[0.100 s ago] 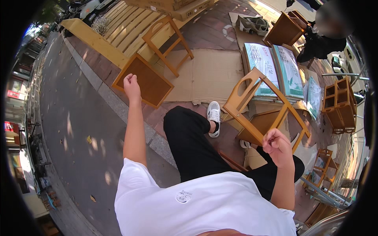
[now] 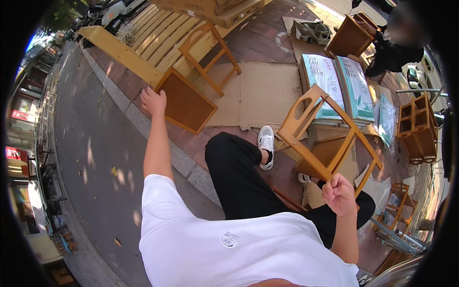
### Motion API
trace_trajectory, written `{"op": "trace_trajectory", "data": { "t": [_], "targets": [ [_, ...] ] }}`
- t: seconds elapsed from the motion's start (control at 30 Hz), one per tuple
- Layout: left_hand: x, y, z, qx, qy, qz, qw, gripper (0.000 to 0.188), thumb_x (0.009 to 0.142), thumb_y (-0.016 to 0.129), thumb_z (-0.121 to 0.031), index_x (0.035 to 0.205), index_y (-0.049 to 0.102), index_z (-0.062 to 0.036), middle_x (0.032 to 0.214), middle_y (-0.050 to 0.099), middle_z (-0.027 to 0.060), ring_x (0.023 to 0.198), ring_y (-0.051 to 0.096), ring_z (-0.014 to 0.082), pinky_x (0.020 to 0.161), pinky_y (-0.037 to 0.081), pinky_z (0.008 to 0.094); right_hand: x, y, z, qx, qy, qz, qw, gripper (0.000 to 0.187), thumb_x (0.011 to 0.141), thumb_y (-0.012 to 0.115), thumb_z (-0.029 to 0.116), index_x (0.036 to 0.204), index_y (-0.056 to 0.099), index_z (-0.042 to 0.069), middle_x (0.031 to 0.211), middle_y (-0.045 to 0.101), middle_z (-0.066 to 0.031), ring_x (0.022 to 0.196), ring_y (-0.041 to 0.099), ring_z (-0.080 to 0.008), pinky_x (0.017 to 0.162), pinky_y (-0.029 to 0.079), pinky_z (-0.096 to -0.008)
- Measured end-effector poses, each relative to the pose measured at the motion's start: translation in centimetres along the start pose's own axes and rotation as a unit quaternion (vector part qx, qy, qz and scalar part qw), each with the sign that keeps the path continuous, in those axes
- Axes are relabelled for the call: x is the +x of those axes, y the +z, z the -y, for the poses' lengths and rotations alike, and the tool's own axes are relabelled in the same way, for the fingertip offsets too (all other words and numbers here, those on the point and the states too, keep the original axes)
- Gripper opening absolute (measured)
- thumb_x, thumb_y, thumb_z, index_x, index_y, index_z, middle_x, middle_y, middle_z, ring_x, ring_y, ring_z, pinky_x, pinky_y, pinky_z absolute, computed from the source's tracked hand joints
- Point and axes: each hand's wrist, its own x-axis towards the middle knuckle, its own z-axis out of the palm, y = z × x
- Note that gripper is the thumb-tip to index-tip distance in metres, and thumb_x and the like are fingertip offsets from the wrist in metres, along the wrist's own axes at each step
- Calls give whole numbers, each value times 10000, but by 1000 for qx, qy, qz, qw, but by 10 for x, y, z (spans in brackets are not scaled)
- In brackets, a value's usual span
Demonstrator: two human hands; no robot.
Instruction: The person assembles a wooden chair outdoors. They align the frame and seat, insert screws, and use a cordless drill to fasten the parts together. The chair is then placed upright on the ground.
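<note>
My left hand is reached out over the near-left edge of a brown framed wooden panel. Its fingers are apart with nothing seen in them, and whether they touch the panel I cannot tell. My right hand is closed in a pinch by my knee; what it holds, if anything, is too small to make out. Just beyond it stands a partly built wooden frame, with a cut-out handle in one side piece and a panel set low between its bars. A loose wooden side frame leans against the slatted platform.
Flattened cardboard lies on the brick paving, beside stacks of plastic-wrapped panels. Cardboard boxes rest on the slatted wooden platform. At the right stand wooden shelf units. A co-worker handles a wooden box.
My left hand has opened from a closed shape and moved slightly down and left relative to the panel. My right hand stays pinched, a little lower. The whole view has shifted slightly.
</note>
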Motion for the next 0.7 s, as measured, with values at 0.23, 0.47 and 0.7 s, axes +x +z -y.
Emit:
{"op": "trace_trajectory", "data": {
  "t": [0.23, 0.47, 0.7],
  "targets": [
    [18, 15, -44, 136, 36, 212, 967, 521, 864, 680, -425, 1263, 591, -102, 1336, 614, 188, 1269, 569, 359, 1036, 433, 550, -44, -40, -70, 138, -15, 36, 990, 236, 1050, 497, 102, 1261, 591, 52, 1067, 713, -110, 659, 513, -118, 590, 388, -279],
    [-32, -57, -41, -60, 327, 130, 934, 292, 909, 689, -237, 933, 569, 28, 928, 639, 285, 923, 600, 496, 773, 484, 537, -57, -47, -51, -33, 90, -24, 995, 215, 1086, 473, 238, 1100, 598, 64, 691, 410, 51, 589, 322, -59, 535, 277, -238],
    [-55, -409, -124, -288, 273, 62, 916, 413, 955, 663, -316, 1220, 630, -1, 1147, 686, 177, 1012, 672, 319, 891, 522, 366, -103, -27, -5, -236, -4, -25, 971, 175, 1051, 553, 222, 1054, 612, 57, 688, 404, 74, 587, 305, -41, 520, 239, -225]
  ]
}}
